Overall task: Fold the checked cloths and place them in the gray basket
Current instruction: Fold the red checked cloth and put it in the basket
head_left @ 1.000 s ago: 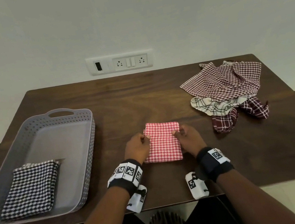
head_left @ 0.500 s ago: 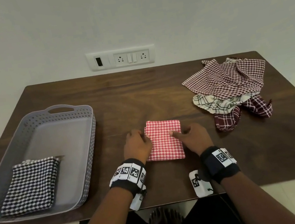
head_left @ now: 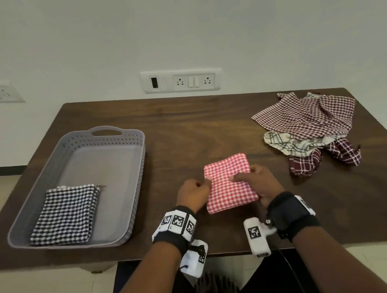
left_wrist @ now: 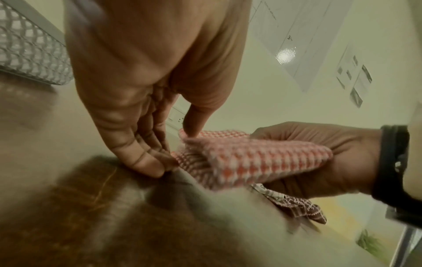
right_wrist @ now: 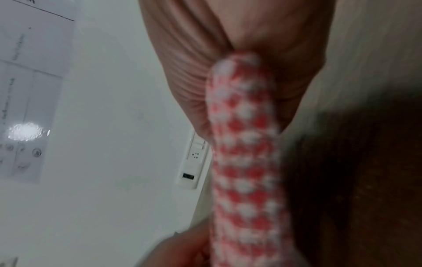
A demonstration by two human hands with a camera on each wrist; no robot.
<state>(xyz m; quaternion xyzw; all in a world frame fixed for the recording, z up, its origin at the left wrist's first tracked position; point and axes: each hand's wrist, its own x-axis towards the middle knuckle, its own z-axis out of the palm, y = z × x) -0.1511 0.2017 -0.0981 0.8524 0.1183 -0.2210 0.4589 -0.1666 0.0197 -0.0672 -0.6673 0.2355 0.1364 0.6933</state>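
The folded red checked cloth point(head_left: 228, 182) is clamped along its right edge in the grip of the right hand point(head_left: 262, 182), and pinched at its left edge between thumb and fingers of the left hand point(head_left: 193, 194); it appears raised off the counter point(head_left: 197, 130) (seen in the left wrist view). The layers are best kept squeezed flat so that no fold slips; the cloth should be carried level leftward to the gray basket point(head_left: 138, 161) and laid beside the black checked cloth point(head_left: 66, 215); the unfolded pile point(head_left: 310, 125) waits far right.
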